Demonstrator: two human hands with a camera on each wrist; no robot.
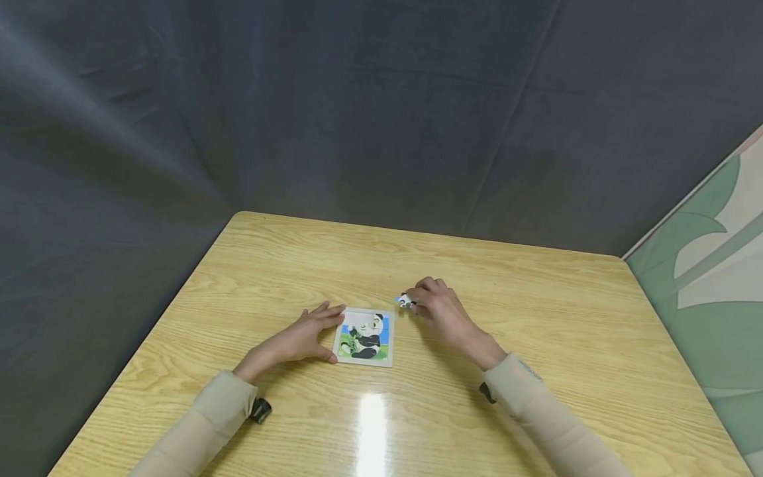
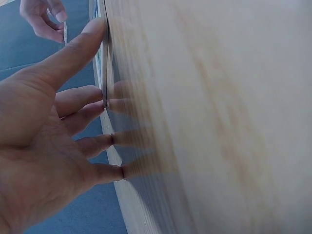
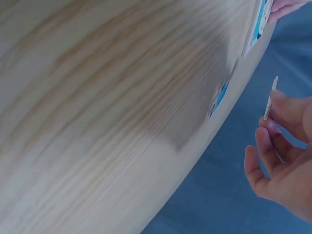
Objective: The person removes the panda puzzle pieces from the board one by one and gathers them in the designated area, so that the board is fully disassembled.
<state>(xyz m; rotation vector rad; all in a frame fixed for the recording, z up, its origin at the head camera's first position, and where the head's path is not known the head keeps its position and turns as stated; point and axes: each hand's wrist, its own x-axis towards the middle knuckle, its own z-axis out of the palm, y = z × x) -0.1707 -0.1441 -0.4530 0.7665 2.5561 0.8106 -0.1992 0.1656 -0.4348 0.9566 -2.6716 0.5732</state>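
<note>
A square panda jigsaw puzzle (image 1: 363, 338) in a pale frame lies flat on the wooden table. Its upper left part is a bare, pale gap. My left hand (image 1: 301, 336) touches the frame's left side, thumb at the lower corner and fingers spread at the upper one. In the left wrist view those fingers (image 2: 83, 105) look fairly straight. Thumb and fingertips of my right hand (image 1: 441, 308) pinch a small puzzle piece (image 1: 405, 301) with panda print, held just above the table, right of the frame's top corner. The right wrist view shows that piece (image 3: 270, 97) edge-on.
The glossy wooden table (image 1: 286, 265) reflects light and the hands. A dark curtain (image 1: 381, 119) hangs behind the table and along its left. At the right edge stands a panel with a green leaf pattern (image 1: 715, 298). Both wrists carry small black devices (image 1: 260, 410).
</note>
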